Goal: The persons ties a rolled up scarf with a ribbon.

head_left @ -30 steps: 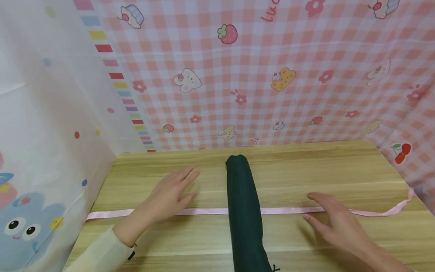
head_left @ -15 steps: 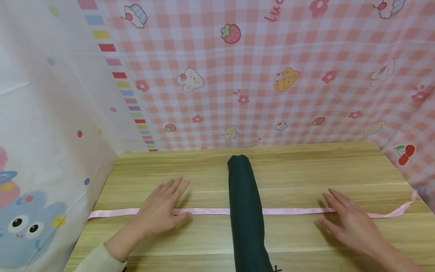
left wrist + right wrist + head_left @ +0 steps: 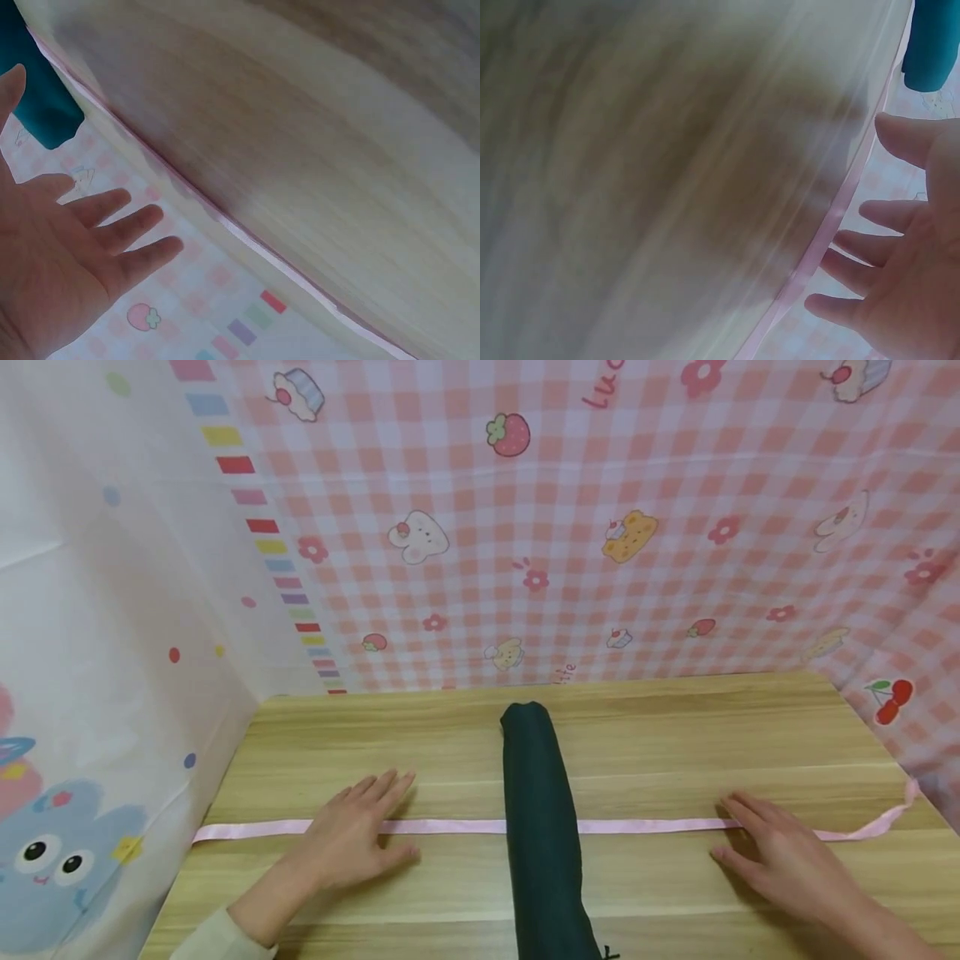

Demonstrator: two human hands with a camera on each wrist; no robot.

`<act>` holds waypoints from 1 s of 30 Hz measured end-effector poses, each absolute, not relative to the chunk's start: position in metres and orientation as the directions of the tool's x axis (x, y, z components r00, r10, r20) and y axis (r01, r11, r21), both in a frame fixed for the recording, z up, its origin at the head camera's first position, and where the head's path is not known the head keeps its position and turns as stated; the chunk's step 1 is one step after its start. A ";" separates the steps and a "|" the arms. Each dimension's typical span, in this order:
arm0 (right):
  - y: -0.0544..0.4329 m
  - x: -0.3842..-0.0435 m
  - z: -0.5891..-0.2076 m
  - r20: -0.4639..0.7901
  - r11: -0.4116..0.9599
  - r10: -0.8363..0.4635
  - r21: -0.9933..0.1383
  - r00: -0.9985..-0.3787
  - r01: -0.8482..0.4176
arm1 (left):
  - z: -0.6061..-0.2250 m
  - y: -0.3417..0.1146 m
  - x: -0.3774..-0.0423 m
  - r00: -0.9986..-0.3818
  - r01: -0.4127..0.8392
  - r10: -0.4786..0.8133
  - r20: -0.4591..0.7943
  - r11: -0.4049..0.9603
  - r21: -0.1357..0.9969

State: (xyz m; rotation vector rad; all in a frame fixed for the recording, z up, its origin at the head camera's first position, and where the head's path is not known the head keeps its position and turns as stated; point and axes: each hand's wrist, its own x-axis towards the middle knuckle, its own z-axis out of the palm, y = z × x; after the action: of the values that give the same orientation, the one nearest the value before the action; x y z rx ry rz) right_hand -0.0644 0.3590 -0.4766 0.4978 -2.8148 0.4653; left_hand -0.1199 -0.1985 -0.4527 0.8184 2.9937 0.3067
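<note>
A long dark green fabric bundle (image 3: 542,827), looking like a folded umbrella in its sleeve, lies lengthwise in the middle of the table. Crossing beneath it from side to side is a pink ribbon (image 3: 457,827). My left hand (image 3: 348,835) hovers over the ribbon left of the bundle, fingers spread and holding nothing. On the other side my right hand (image 3: 783,852) is over the ribbon too, its fingers relaxed and nothing in them. Both wrist views show the palms bare, with the ribbon (image 3: 255,244) running close by and the bundle's far end (image 3: 930,52) farther off.
The wood-grain table (image 3: 675,735) meets a pink checked cloth (image 3: 480,568) at the back. A white printed cloth (image 3: 112,610) hangs on the left. The ribbon's twisted right end (image 3: 888,818) reaches the table's right edge. A thin dark cord (image 3: 611,953) sticks out near the bundle's lower end.
My hands have moved apart, the left one to the left and toward me, the right one to the right. The bundle and ribbon stay put; the view shifts slightly.
</note>
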 end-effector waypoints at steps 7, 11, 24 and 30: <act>0.363 -0.065 -0.479 0.313 0.889 -0.305 -0.244 -0.899 -0.387 | -0.454 -0.201 -0.119 -0.868 0.495 0.493 0.056 0.852 0.172; 0.365 -0.068 -0.481 0.367 0.886 -0.328 -0.201 -0.871 -0.418 | -0.454 -0.204 -0.119 -0.867 0.498 0.492 0.079 0.851 0.165; 0.368 -0.070 -0.483 0.401 0.892 -0.322 -0.174 -0.858 -0.416 | -0.452 -0.207 -0.120 -0.877 0.470 0.479 0.036 0.842 0.265; 0.369 -0.070 -0.482 0.389 0.894 -0.318 -0.182 -0.865 -0.410 | -0.449 -0.206 -0.120 -0.894 0.424 0.448 -0.006 0.851 0.310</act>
State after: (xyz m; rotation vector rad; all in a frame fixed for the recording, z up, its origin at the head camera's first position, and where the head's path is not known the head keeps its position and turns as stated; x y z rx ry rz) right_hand -0.0704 0.3685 -0.4825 0.5389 -2.7079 0.3687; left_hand -0.1198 -0.2064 -0.4494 0.6957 2.9472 0.4656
